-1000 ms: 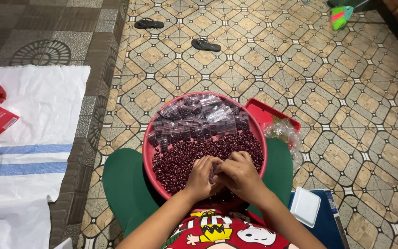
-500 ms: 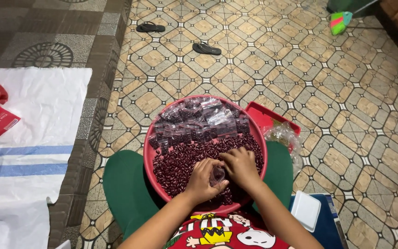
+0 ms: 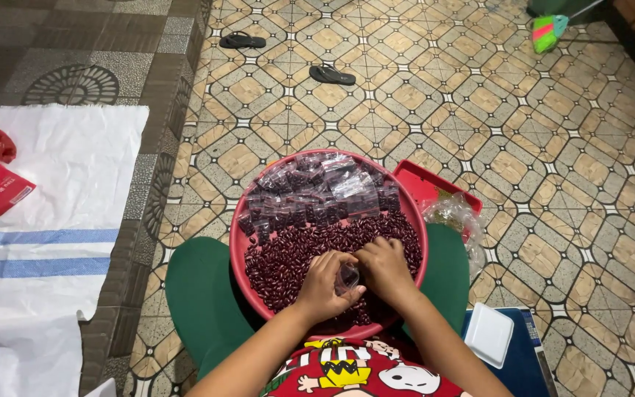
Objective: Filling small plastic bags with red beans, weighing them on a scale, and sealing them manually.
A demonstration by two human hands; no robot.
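A round red basin rests on my lap, holding loose dark red beans in its near half and several small clear bags of beans piled at its far side. My left hand and my right hand meet over the beans near the basin's front. Between them they pinch a small clear plastic bag, which looks open at the top. Both hands curl around the bag, the left gripping its edge, the right pressed against it with fingers down in the beans.
A red tray and a crumpled clear plastic bag lie right of the basin. A white lid sits on a blue box at lower right. White sacking with red packets covers the left floor. Two black sandals lie ahead.
The hands have shifted slightly within the basin and stay together over the beans. The small clear bag now shows between them. The basin has not moved.
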